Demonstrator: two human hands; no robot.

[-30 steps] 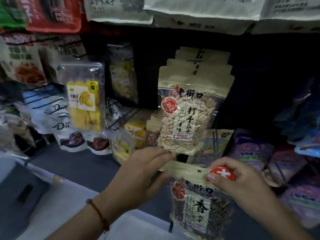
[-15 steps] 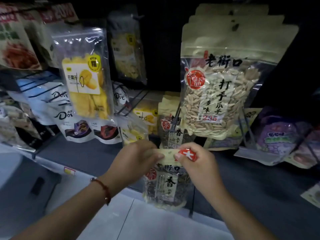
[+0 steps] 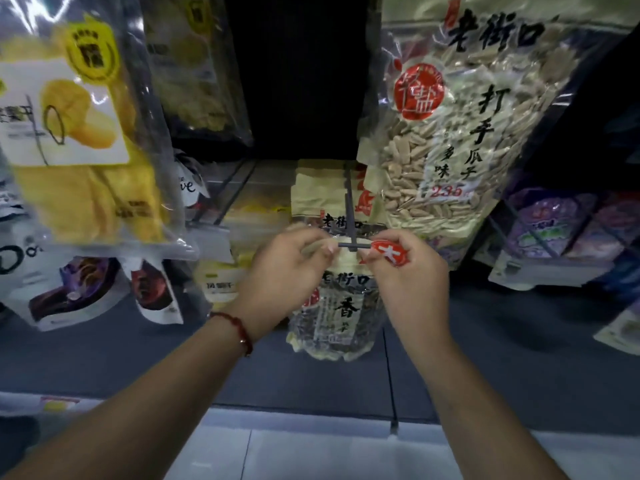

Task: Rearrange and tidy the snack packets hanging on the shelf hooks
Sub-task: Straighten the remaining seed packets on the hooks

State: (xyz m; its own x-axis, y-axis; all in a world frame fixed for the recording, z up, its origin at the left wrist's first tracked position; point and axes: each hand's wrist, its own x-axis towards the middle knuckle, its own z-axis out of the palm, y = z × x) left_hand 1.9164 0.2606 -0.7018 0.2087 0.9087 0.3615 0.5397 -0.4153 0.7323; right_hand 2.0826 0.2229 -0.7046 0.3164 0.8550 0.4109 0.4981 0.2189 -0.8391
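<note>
Holding the dark seed packet (image 3: 341, 306) up by its cream header strip, left hand (image 3: 277, 275) pinching the left corner and right hand (image 3: 408, 282) pinching the right corner by the round red sticker (image 3: 389, 252). So both grips closed tight on the packet, nothing loose. Hanging straight down between the two hands, long axis vertical, bottom edge dangling over the grey shelf base (image 3: 502, 341). Key bit: tip of the grey hook (image 3: 350, 216) sitting right at the top edge of the header, dead centre between the thumbs, prong running back and up into a row of matching packets (image 3: 318, 199). Looks like it just needs pushing away from the body along that prong. Can't tell whether the hole is actually over the tip yet, too small and fingers in the way. Neither hand really nearer, pretty symmetrical. Big pale seed bag (image 3: 460, 133) hanging just to the right, mango packet (image 3: 79, 133) well off left.
</note>
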